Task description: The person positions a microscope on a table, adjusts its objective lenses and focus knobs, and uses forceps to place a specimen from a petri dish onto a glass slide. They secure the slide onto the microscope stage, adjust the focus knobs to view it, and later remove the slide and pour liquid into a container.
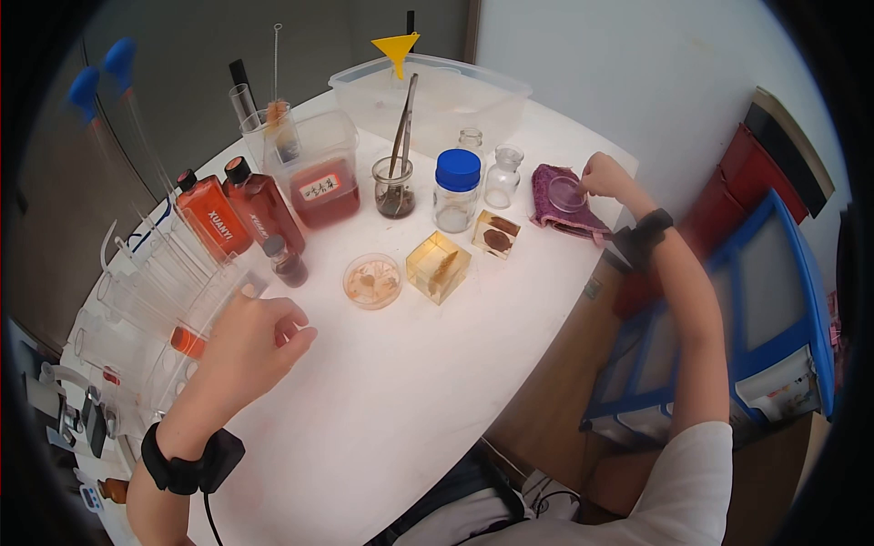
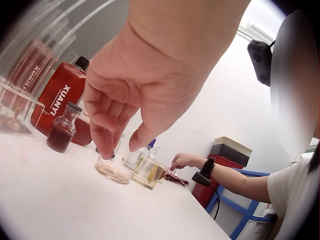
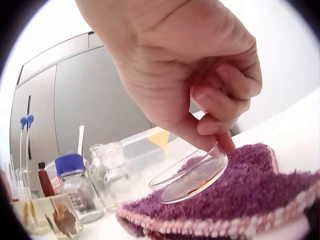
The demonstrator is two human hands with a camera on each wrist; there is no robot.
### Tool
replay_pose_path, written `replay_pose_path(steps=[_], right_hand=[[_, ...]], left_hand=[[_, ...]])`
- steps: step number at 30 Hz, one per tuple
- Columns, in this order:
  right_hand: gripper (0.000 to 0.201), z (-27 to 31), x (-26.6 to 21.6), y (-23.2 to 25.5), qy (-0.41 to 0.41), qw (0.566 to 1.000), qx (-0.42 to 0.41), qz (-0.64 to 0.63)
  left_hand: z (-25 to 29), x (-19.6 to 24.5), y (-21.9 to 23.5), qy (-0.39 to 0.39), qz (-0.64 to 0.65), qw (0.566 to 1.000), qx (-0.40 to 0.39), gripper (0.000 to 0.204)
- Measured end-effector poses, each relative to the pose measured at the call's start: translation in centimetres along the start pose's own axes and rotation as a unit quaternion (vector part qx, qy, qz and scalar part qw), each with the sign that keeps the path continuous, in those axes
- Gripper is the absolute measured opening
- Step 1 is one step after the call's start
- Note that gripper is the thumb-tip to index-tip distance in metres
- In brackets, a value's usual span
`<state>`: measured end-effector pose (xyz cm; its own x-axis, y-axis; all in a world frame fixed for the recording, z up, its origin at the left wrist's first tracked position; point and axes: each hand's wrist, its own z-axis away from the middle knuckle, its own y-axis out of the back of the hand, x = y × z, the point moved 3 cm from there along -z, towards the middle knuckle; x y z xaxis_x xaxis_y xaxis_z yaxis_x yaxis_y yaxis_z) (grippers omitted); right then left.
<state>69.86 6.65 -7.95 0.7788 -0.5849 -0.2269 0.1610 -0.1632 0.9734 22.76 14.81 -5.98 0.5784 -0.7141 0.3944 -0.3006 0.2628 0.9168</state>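
Note:
My right hand (image 3: 200,85) pinches the rim of a clear petri dish lid (image 3: 192,177) between thumb and finger, its other fingers curled in. Tilted, the lid lies over a folded purple cloth (image 3: 250,195) at the table's right side. My left hand (image 1: 259,341) hovers over the left part of the table, fingers loosely bent with nothing between them. Beyond it lies an uncovered petri dish (image 1: 372,281) with pale orange strands inside. Beside that dish stand a clear resin block (image 1: 438,267) with a specimen in it and a smaller block (image 1: 497,234) holding a dark one.
Behind are a blue-capped bottle (image 1: 457,191), a jar with tweezers (image 1: 394,196), clear glass bottles (image 1: 503,177), a tub of red liquid (image 1: 323,191) and a plastic bin (image 1: 437,100). Red XUANYI bottles (image 1: 214,218), a small dark bottle (image 1: 286,262) and a test tube rack (image 1: 164,282) stand left.

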Motion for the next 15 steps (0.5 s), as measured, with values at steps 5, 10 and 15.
replay_pose_path(steps=[5, 10, 15], right_hand=[[0.015, -0.5, 1.9, -1.5, -0.003, 1.0, 0.002, 0.029], [0.016, 3.7, -4.0, 5.7, 0.057, 0.995, 0.069, -0.047], [0.017, 8.6, -13.6, 7.8, 0.125, 0.989, 0.001, -0.081]], left_hand=[[1.5, 0.2, 0.3, 0.023, 0.031, 0.999, 0.005, 0.015], [4.1, 0.3, 0.7, 0.025, 0.037, 0.999, -0.027, 0.015], [5.0, 0.1, 0.2, 0.028, 0.036, 0.998, -0.043, 0.016]])
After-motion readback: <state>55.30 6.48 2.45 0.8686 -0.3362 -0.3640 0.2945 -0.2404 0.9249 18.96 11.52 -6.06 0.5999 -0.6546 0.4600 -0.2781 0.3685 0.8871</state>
